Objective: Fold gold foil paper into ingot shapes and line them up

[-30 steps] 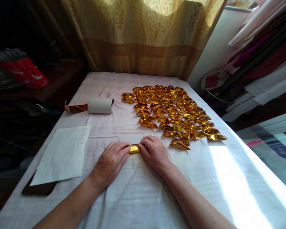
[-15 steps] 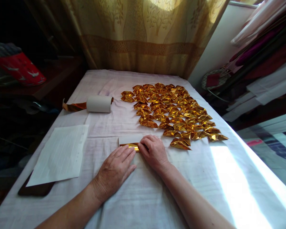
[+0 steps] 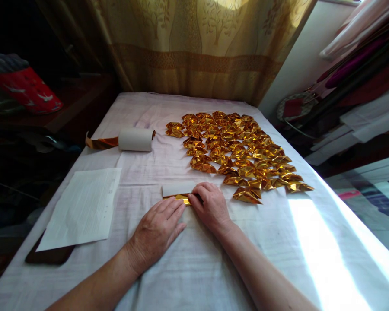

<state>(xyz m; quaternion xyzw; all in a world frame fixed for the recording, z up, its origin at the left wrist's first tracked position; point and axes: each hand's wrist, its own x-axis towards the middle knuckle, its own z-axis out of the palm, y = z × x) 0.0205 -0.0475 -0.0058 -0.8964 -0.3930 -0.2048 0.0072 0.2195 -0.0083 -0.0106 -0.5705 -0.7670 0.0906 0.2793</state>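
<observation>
A sheet of gold foil paper (image 3: pixel 182 197) lies on the white cloth in front of me, its pale back (image 3: pixel 178 189) facing up and its near edge folded over to show a shiny strip. Stretched flat, the fingers of my left hand (image 3: pixel 158 226) press on the left part of that fold. My right hand (image 3: pixel 210 205) is curled at the right part, thumb and fingers closed on the folded edge; its palm hides the sheet's right end. Just beyond my right hand are many folded gold foil ingots (image 3: pixel 238 151), set close together in rows.
A pale roll (image 3: pixel 135 139) with a loose gold strip lies at the left back. Nearer, a printed white sheet (image 3: pixel 81 207) partly covers a dark flat case (image 3: pixel 48 255). A curtain (image 3: pixel 194 52) hangs behind the cloth-covered table (image 3: pixel 194 276). Clothes (image 3: pixel 366 86) hang at right.
The view has shifted very slightly. Both hands stay in the same place on the folded foil paper.
</observation>
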